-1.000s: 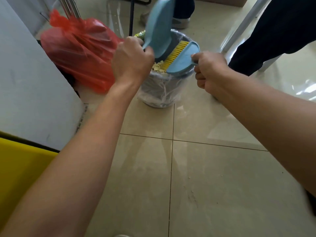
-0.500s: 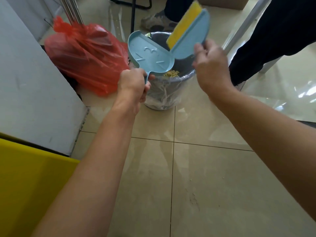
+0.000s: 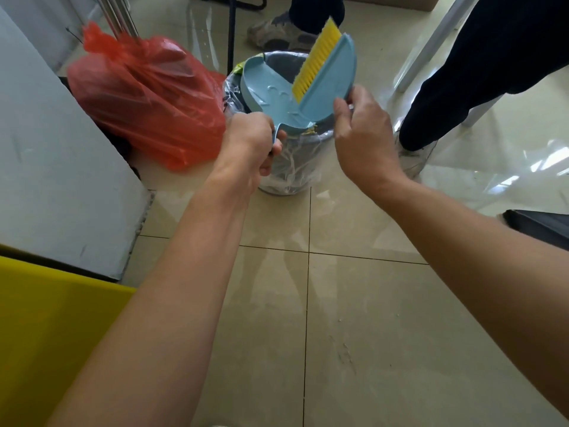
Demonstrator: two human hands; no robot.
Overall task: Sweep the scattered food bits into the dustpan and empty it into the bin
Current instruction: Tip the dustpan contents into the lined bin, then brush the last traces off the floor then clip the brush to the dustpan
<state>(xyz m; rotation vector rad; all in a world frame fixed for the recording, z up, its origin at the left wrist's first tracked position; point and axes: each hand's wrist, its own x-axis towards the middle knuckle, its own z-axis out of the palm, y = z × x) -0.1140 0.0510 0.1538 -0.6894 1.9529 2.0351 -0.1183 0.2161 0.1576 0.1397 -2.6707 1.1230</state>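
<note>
My left hand [image 3: 251, 143] grips the handle of a light blue dustpan [image 3: 264, 87], which lies face up over the mouth of the grey bin [image 3: 286, 167] lined with clear plastic. My right hand [image 3: 361, 137] holds a light blue brush [image 3: 331, 69] with yellow bristles, its bristle edge resting in the pan. The pan's inside looks bare. A few yellow food bits [image 3: 311, 129] show in the bin just under the pan's near edge.
A full red plastic bag [image 3: 147, 97] leans against the bin's left side. A white cabinet [image 3: 55, 167] and a yellow surface [image 3: 46, 328] stand at the left. Another person's legs [image 3: 480, 63] and a shoe [image 3: 274, 33] are behind and right of the bin.
The dustpan went from tipped upright over the bin to lying face up over it. The brush lifted out of the bin and now sits with its bristles in the pan.
</note>
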